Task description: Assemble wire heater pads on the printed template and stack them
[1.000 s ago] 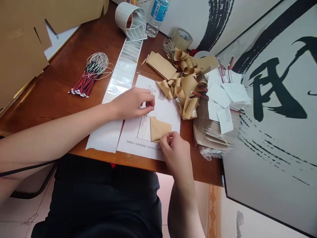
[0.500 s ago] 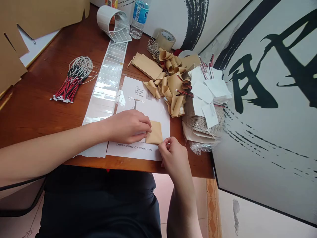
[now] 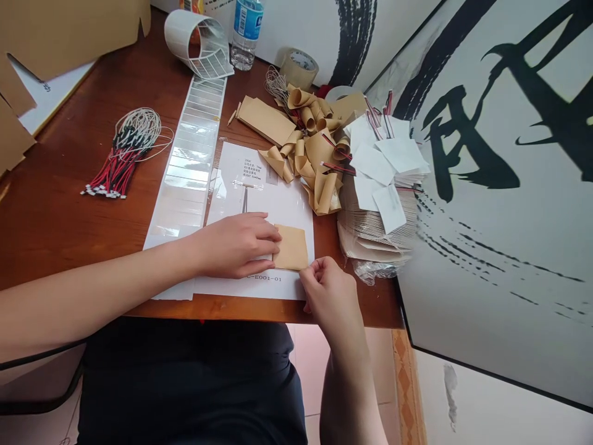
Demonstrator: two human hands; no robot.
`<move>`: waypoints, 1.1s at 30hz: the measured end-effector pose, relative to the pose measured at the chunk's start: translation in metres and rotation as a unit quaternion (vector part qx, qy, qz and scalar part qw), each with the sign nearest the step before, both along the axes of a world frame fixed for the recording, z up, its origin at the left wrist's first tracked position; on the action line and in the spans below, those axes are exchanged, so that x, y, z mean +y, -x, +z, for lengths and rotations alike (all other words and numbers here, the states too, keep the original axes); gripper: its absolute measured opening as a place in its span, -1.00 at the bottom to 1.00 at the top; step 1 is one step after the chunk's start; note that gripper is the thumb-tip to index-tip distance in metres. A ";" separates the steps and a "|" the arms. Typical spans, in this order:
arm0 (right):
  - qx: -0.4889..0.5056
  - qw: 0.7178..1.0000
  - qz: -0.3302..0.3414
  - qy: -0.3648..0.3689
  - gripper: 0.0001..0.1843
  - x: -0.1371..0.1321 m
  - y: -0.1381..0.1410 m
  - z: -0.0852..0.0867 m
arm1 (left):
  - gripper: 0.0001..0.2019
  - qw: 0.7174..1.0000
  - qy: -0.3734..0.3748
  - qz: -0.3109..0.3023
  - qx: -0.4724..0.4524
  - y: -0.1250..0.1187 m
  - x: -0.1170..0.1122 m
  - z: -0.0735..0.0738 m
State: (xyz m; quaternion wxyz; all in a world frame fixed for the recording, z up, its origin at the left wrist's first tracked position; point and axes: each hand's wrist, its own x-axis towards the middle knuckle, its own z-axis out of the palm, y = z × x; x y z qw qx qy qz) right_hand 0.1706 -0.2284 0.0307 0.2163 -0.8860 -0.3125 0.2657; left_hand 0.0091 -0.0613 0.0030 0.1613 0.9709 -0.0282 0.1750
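Observation:
A small tan backing paper (image 3: pixel 291 247) lies on a white printed sheet (image 3: pixel 282 204) near the table's front edge. My left hand (image 3: pixel 236 244) lies on the sheet with its fingers pressed down on the tan paper's left edge. My right hand (image 3: pixel 328 290) pinches the tan paper's lower right corner between thumb and fingers. What is under the tan paper is hidden by my left hand.
A strip of clear labels (image 3: pixel 188 161) runs back to its roll (image 3: pixel 194 40). A bundle of red-and-black wires (image 3: pixel 123 154) lies at left. Curled tan papers (image 3: pixel 310 145), a pile of white pads (image 3: pixel 384 185), tape rolls (image 3: pixel 300 65) and a water bottle (image 3: pixel 244 31) stand behind. Cardboard (image 3: pixel 55 31) is at far left.
My left hand came down from the sheet's middle onto the tan paper's left edge. The tan paper, folded up a second ago, now lies flatter. My right hand stays at its corner.

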 end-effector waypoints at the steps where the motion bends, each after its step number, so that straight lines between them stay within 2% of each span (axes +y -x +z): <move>1: 0.000 1.000 -0.003 0.001 -0.89 -0.001 0.000 0.000 | -0.70 1.000 -0.003 0.005 -0.005 0.000 0.000 0.000; 7: -0.012 1.000 -0.005 -0.008 -0.92 0.000 -0.005 -0.003 | -0.71 0.999 -0.014 0.032 0.019 0.001 0.003 0.001; 16: -0.021 1.000 0.001 -0.005 -0.92 0.000 -0.005 -0.004 | -0.70 0.997 0.023 0.057 0.051 0.001 0.002 0.000; 19: -0.059 0.998 0.010 -0.006 -0.91 -0.002 -0.010 -0.006 | -0.70 0.996 0.035 0.066 0.050 0.001 0.002 0.002; 21: -0.124 0.991 0.015 -0.044 -0.85 -0.004 -0.013 -0.004 | -0.70 0.995 0.043 0.071 0.050 0.001 0.001 0.004; 23: -0.182 0.977 0.048 -0.099 -0.76 -0.004 -0.013 0.000 | -0.70 0.995 0.046 0.070 0.056 0.001 0.001 0.005; 26: -0.183 0.954 0.198 -0.131 -0.61 0.001 -0.007 0.007 | -0.70 0.995 0.037 0.064 0.067 0.001 0.000 0.005; 27: -0.173 0.946 0.250 -0.113 -0.56 0.004 -0.004 0.009 | -0.71 0.995 0.033 0.064 0.068 0.001 0.000 0.005; 29: -0.179 0.933 0.309 -0.039 -0.48 0.013 0.000 0.009 | -0.71 0.995 0.026 0.066 0.065 0.002 0.000 0.004; 31: -0.194 0.926 0.323 0.015 -0.45 0.020 0.002 0.007 | -0.71 0.995 0.024 0.068 0.062 0.002 0.000 0.003; 33: -0.209 0.922 0.323 0.030 -0.46 0.024 0.002 0.004 | -0.70 0.995 0.025 0.067 0.064 0.003 -0.001 0.003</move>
